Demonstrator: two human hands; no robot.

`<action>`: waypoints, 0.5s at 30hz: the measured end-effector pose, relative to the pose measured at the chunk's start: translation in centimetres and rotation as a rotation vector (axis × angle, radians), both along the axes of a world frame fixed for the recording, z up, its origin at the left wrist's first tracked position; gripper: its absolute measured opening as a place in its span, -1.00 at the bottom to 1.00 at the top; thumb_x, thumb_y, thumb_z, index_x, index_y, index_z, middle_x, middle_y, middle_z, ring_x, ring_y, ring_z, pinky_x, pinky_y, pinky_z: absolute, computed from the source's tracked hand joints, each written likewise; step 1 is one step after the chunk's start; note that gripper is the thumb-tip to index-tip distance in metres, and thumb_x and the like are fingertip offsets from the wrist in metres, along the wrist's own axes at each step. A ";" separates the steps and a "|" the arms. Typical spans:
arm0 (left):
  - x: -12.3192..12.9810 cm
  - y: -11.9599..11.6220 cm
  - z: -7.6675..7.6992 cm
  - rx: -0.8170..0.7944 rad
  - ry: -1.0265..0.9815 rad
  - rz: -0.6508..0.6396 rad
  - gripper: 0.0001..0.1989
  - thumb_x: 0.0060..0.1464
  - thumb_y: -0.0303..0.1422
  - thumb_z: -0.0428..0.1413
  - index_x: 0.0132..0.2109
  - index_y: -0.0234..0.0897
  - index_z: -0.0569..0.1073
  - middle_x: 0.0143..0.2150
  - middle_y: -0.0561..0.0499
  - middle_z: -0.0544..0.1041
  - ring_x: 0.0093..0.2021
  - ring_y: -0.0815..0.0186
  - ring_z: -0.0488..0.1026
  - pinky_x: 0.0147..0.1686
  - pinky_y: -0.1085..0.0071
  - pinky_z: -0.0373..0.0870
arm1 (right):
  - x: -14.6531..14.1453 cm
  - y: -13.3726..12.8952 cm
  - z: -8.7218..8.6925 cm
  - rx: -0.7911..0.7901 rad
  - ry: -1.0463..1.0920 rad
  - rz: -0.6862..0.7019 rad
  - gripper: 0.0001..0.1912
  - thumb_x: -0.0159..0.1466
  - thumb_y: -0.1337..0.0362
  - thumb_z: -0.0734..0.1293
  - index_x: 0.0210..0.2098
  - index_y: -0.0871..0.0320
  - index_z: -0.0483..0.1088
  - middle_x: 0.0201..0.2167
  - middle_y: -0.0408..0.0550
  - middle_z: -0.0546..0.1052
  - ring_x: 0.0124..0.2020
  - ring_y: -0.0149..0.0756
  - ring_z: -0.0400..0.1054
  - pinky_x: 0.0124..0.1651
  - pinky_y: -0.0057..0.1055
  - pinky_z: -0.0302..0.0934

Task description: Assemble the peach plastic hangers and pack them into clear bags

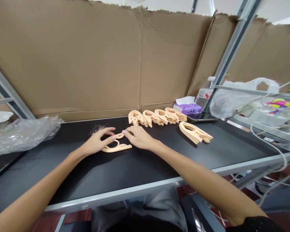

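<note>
A beige plastic piece that looks like a folding clothes hanger [117, 148] lies on the black tabletop, between my hands. My left hand [98, 140] is at its left side, thumb and fingers apart, the thumb against or just over the curved part. On the other side, my right hand [139, 138] has its fingertips closed on the hanger's upper end. Part of the hanger is hidden by my fingers. Behind my right hand, several stacks of like hangers [148, 117] stand in a row. One more stack of hangers [193, 132] lies farther right.
Small shavings [98, 128] are scattered behind my left hand. Clear plastic wrap [29, 132] lies at the left. A purple tissue pack [188, 108], a bottle [205, 93] and a dark tablet [201, 117] sit back right. White cables [268, 146] hang over the right edge.
</note>
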State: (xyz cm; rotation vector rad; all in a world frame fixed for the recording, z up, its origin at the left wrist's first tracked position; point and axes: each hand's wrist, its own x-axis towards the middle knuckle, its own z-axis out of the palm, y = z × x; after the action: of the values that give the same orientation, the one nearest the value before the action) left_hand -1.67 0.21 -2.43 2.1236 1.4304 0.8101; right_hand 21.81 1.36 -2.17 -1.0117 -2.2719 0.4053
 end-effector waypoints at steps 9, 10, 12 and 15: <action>-0.5 -0.6 1.0 -0.127 -0.019 -0.183 -0.18 -0.30 -0.21 0.41 0.20 -0.06 0.42 0.12 -0.07 0.52 0.15 0.01 0.43 0.17 0.11 0.30 | -0.1 -0.5 -0.1 -0.028 -0.042 0.082 -0.59 0.42 0.12 0.16 -0.25 0.22 0.56 -0.34 0.01 0.58 -0.30 -0.31 0.40 -0.24 -0.41 0.11; -0.5 -0.6 1.0 -0.133 -0.018 -0.188 -0.19 -0.30 -0.22 0.41 0.19 -0.06 0.43 0.16 -0.08 0.50 0.18 0.01 0.41 0.20 0.10 0.27 | -0.1 -0.6 -0.1 -0.025 -0.059 0.096 -0.58 0.41 0.08 0.17 -0.25 0.21 0.56 -0.35 0.01 0.58 -0.30 -0.30 0.40 -0.23 -0.41 0.12; -0.6 -0.5 1.1 -0.147 -0.024 -0.189 -0.19 -0.32 -0.24 0.42 0.18 -0.06 0.44 0.21 -0.08 0.45 0.21 0.00 0.38 0.23 0.08 0.23 | -0.2 -0.8 -0.1 0.001 -0.092 0.107 -0.56 0.35 -0.02 0.23 -0.19 0.20 0.56 -0.30 0.04 0.58 -0.23 -0.24 0.40 -0.17 -0.37 0.14; -0.7 -0.4 1.3 -0.177 -0.057 -0.195 -0.18 -0.35 -0.25 0.42 0.17 -0.05 0.45 0.19 -0.07 0.48 0.19 -0.02 0.40 0.21 0.05 0.26 | -0.3 -1.1 -0.1 0.042 -0.174 0.141 -0.40 0.19 -0.17 0.35 -0.03 0.19 0.51 -0.15 0.11 0.56 -0.10 -0.09 0.38 -0.06 -0.26 0.16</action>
State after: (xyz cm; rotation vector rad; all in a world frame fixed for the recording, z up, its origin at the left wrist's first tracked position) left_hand -2.37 -0.17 -1.15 2.0489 1.1964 0.6404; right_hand 21.52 0.26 -2.22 -0.8993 -2.5062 0.3382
